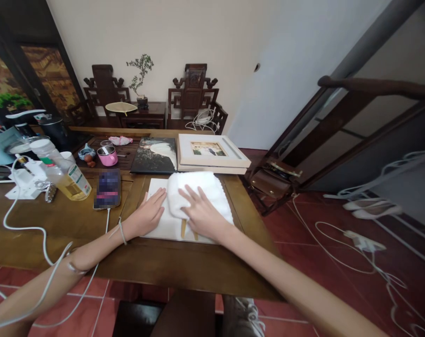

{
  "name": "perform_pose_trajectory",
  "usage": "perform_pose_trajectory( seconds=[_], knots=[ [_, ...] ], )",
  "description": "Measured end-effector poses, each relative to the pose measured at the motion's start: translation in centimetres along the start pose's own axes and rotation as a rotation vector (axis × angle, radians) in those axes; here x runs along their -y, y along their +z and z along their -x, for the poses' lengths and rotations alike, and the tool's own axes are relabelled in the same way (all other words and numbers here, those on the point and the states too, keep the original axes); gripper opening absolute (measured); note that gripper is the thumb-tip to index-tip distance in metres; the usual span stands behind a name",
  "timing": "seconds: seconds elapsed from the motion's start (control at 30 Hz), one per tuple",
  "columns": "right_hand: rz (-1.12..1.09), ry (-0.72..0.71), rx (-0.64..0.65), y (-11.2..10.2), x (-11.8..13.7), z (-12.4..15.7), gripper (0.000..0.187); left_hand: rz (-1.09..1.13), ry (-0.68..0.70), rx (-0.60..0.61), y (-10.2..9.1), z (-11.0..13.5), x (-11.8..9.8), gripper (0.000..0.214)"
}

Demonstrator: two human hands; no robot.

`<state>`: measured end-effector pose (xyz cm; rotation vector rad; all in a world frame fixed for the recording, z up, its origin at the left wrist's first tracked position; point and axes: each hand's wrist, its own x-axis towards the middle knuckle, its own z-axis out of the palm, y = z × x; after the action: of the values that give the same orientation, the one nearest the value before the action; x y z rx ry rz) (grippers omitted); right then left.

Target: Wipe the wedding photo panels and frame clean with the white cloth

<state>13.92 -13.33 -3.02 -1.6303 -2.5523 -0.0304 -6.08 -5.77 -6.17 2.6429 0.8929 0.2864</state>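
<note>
A white folded bundle, soft like foam sheet or towelling (219,189), lies on a flat whitish board (159,229) near the front of the wooden table. My right hand (201,213) rests on the bundle with its fingers spread. My left hand (151,215) lies on the left part of the board, fingers stretched out and together, the tips close to the bundle's left edge. Two tan strips (183,228) show below the bundle, partly covered by my right hand. What lies inside the bundle is hidden.
Behind the bundle are stacked white picture frames (212,161) and a dark picture panel (152,164). To the left are a charging phone (107,188), a pink cup (108,157), an oil bottle (75,180) and a power strip (28,178). A white cable (26,228) crosses my left forearm.
</note>
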Motion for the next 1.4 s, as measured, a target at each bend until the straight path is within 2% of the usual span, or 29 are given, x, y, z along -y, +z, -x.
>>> perform_pose_trajectory(
  seconds=[0.17, 0.27, 0.37, 0.53, 0.63, 0.73, 0.83, 0.9, 0.97, 1.07, 1.17, 1.27, 1.4],
  knots=[
    [-0.1, -0.066, 0.118, -1.1, 6.0, 4.1, 0.028, 0.005, 0.018, -0.014, -0.1, 0.0, 0.1, 0.05],
    [-0.175, -0.092, 0.185, -1.7, 7.1, 4.9, 0.028, 0.003, 0.031, -0.011, -0.1, 0.1, 0.2, 0.05],
    [-0.218, -0.038, 0.117, -1.7, 5.3, 3.8, 0.033, 0.011, 0.031, 0.001, -0.2, 0.1, 0.2, 0.05],
    [-0.125, 0.107, 0.036, -1.1, 0.5, -0.9, 0.036, 0.077, 0.016, -0.023, 0.0, 0.0, 0.2, 0.051],
    [-0.039, 0.128, 0.024, -0.6, 0.3, -3.0, 0.035, 0.195, -0.014, -0.122, -0.1, -0.2, 0.4, 0.051],
    [0.001, 0.017, 0.064, -0.3, 2.4, -2.9, 0.033, 0.331, -0.077, -0.296, -0.5, -0.4, 0.3, 0.05],
    [-0.059, -0.21, 0.095, -0.7, 4.7, -0.6, 0.03, 0.391, -0.103, -0.394, -1.0, -0.4, 0.0, 0.051],
    [-0.151, -0.35, 0.125, -1.5, 5.5, 1.4, 0.027, 0.38, -0.086, -0.378, -1.2, -0.3, -0.2, 0.051],
    [-0.241, -0.401, 0.15, -2.5, 5.4, 3.1, 0.026, 0.319, -0.061, -0.304, -1.2, -0.2, -0.5, 0.051],
    [-0.283, -0.283, 0.161, -3.8, 4.1, 4.2, 0.029, 0.108, -0.005, -0.152, -1.0, 0.1, -0.8, 0.047],
    [-0.199, -0.11, 0.145, -4.1, 1.9, 3.2, 0.031, -0.097, 0.043, -0.077, -0.6, 0.3, -0.8, 0.043],
    [-0.156, -0.017, 0.071, -3.3, -0.1, 0.5, 0.034, -0.145, 0.064, -0.069, -0.4, 0.3, -0.7, 0.043],
    [-0.22, 0.031, 0.003, -2.0, -1.5, -4.2, 0.023, -0.115, 0.09, -0.091, -0.3, 0.2, -0.4, 0.046]
  ],
)
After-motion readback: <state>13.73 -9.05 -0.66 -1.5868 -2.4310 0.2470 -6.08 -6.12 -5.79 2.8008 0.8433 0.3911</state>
